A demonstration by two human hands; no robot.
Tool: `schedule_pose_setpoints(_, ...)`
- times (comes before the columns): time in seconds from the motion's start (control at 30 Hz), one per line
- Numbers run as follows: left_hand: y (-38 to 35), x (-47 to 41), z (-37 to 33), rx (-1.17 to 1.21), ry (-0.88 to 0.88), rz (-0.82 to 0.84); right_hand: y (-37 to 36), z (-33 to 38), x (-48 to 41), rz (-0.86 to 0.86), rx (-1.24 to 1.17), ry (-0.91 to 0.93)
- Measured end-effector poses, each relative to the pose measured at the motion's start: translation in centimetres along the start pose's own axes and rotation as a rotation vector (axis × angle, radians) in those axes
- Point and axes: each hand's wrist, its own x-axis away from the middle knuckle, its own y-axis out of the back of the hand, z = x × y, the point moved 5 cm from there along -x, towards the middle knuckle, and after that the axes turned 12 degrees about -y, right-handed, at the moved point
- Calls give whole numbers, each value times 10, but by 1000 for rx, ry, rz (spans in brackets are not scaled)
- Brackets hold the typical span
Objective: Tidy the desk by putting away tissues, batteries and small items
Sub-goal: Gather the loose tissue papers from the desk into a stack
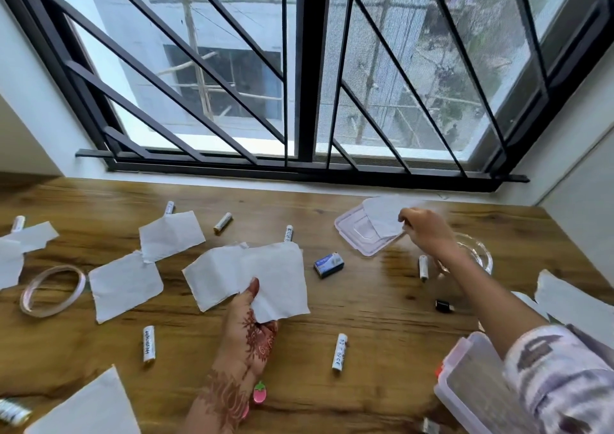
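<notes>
Left hand pinches tissue; right hand, blurred, seemingly grips second tissue over lid.

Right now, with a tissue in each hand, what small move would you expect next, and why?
Probably the right hand lets go of its tissue over the lidded container it hovers at. The left hand already pinches another tissue to bring across, and more tissues lie loose on the desk.

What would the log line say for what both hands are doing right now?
left hand: holds tissue | right hand: tissue over lid | batteries: loose on desk
</notes>
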Motion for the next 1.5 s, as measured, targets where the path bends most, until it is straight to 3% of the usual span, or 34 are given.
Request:
schedule_pose_setpoints(0.17, 0, 2, 1, -52, -1, -44, -14, -1, 3, 87, 282, 67)
schedule_pose_setpoints(0.37, -4, 3, 0, -18, 26, -60, -15, 1, 4, 45, 358, 105)
schedule_pose_setpoints(0.6, -4, 1, 3, -63, 18, -75, 6, -3, 1, 48, 44, -5)
schedule_pose_setpoints(0.83, -3, -4, 11, -15, 38, -10, 45, 30, 34, -40, -515, -255)
schedule_pose_setpoints(1.03, -4, 5, 8, 6, -4, 2, 66, 100, 100, 111, -970, -362)
schedule_pose_setpoints(1.13, -1, 8, 8, 30, -29, 35, 66, 148, 139, 216, -997, -290)
schedule_pose_setpoints(1.37, 5, 22, -1, 95, 9, 124, 55, 230, 194, 189, -848, -128)
schedule_pose_setpoints(1.5, 25, 30, -7, 80, 59, 117, 49, 253, 209, 282, -846, -46)
